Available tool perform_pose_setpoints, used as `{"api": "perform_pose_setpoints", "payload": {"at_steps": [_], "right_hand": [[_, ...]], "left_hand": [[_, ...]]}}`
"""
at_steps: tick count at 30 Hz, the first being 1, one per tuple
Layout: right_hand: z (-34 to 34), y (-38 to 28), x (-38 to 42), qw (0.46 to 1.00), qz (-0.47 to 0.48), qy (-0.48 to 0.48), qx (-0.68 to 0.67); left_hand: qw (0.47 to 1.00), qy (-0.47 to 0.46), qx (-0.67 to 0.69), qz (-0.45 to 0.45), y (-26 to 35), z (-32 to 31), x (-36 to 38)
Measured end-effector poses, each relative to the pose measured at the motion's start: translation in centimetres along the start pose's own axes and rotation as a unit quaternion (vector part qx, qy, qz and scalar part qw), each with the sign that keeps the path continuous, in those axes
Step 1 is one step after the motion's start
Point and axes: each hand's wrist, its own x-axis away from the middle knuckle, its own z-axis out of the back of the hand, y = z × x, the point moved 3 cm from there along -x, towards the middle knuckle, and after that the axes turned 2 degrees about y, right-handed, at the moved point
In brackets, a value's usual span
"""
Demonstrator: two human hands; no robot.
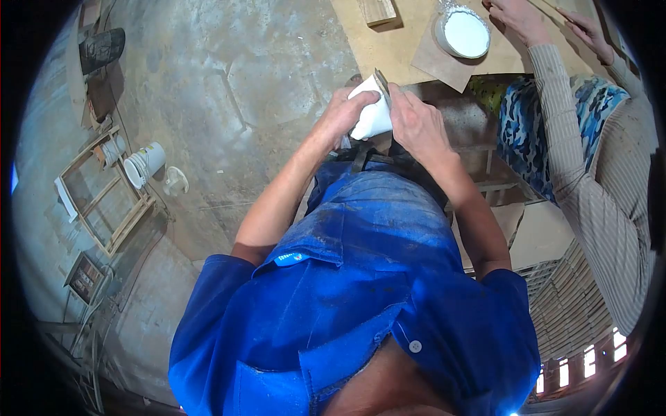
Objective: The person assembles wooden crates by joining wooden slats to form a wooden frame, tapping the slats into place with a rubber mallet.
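My left hand [342, 114] is closed around a white, smooth, rounded piece [373, 119], held in front of my waist with the thumb across it. My right hand [418, 125] is on the other side, its fingers closed on a thin, flat, blade-like tool [380, 79] whose edge lies against the top of the white piece. The tool's handle, if it has one, is hidden by my fingers. Just beyond my hands is the near edge of a light wooden table [409, 59].
On the table stand a tub of white material [466, 33] on a brown sheet [444, 64] and a wooden block [377, 10]. To my right, a co-worker's hand [517, 17] rests there. White buckets [144, 165] and a wooden frame [104, 194] are on the floor at left.
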Motion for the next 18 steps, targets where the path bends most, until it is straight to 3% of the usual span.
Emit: {"api": "perform_pose_setpoints", "payload": {"at_steps": [18], "right_hand": [[-0.58,-0.19,-0.63,1.0,0.002,0.016,-0.005]], "left_hand": [[1.0,-0.017,-0.01,0.015,-0.07,0.56,-0.75]]}}
